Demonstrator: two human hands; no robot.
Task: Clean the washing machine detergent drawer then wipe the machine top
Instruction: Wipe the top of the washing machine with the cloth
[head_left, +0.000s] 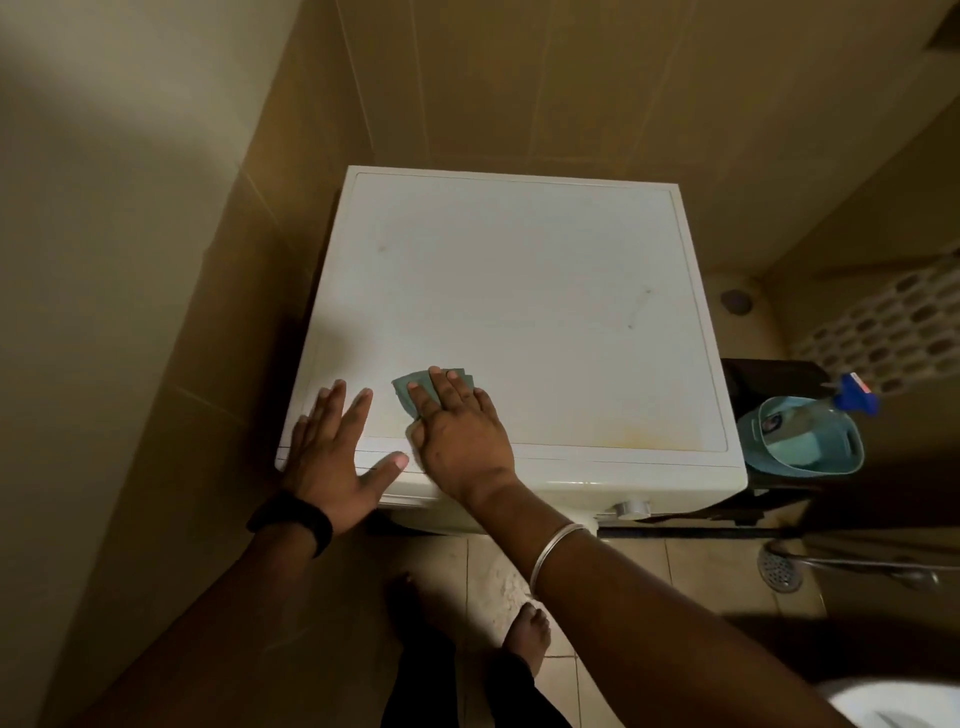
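A tan-tiled bathroom corner holds a white washing machine, its top faintly streaked and yellowed near the front right. The right hand presses a folded teal cloth flat on the front-left part of the top, fingers straight and close together. The left hand rests flat on the front-left corner, fingers spread. A teal bucket stands just beside the machine's right.

Single head-worn wide-angle view, looking steeply down and forward from standing height. Washing machine top fills the centre at close arm's reach; tiled wall behind at the far side, floor tiles near. Frame edges bend with lens distortion.
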